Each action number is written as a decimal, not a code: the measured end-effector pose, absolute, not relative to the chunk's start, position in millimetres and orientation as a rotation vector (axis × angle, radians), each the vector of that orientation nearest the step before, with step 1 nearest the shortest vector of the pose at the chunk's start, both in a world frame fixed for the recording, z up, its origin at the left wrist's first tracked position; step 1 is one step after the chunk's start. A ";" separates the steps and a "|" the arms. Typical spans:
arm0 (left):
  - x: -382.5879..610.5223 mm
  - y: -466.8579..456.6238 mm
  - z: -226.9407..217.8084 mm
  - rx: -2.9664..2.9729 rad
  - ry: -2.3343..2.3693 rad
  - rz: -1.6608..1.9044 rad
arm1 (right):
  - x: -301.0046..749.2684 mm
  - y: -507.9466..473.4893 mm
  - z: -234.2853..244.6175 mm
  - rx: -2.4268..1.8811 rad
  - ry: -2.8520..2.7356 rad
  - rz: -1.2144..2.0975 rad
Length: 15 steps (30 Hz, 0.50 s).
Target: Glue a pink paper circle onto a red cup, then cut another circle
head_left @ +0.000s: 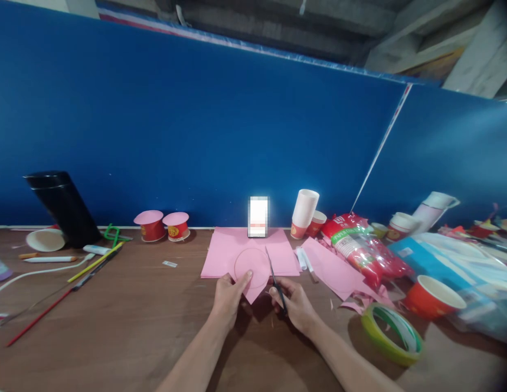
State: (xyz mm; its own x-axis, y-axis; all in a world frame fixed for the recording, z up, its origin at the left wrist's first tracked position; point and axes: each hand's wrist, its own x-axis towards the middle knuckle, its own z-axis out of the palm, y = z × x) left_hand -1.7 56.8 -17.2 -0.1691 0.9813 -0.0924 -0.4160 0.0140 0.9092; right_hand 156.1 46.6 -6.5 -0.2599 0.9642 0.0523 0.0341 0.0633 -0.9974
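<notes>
My left hand [230,295] is closed on a piece of pink paper [253,267], its thumb pressed on the paper's face. A circle outline is drawn on this piece, whose lower end comes to a point. In my right hand [293,302] is a pair of scissors [278,291] with dark handles, the blades pointing up along the paper's right edge. Whether the blades are parted I cannot tell. Behind both hands lies a stack of pink sheets [220,253] on the brown table [126,321]. A bright upright screen [258,215] stands at the stack's far edge.
Two red cups with pink discs on top [149,226] stand left, near a black flask [63,207]. To the right are stacked paper cups [305,212], pink scraps [335,269], a red plastic pack [355,245], a tape roll [392,335] and an orange cup [433,296]. A blue partition [196,120] rises behind.
</notes>
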 end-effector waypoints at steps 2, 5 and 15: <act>-1.5 56.4 -15.9 0.749 1.024 1.475 | 156.3 46.8 -7.4 -1.061 -1.456 1.337; -0.6 56.1 -14.3 0.748 0.965 1.481 | 156.7 46.9 -8.9 -1.057 -1.454 1.341; 1.7 54.8 -10.8 0.701 0.951 1.487 | 157.6 47.4 -11.3 -1.075 -1.473 1.322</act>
State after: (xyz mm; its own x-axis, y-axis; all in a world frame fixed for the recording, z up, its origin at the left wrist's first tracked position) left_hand 1.7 54.8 -10.8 -0.1422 0.9855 -0.0921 -0.4970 0.0093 0.8677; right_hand 157.6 47.4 -11.3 -0.2587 0.9646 0.0517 0.0528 0.0675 -0.9963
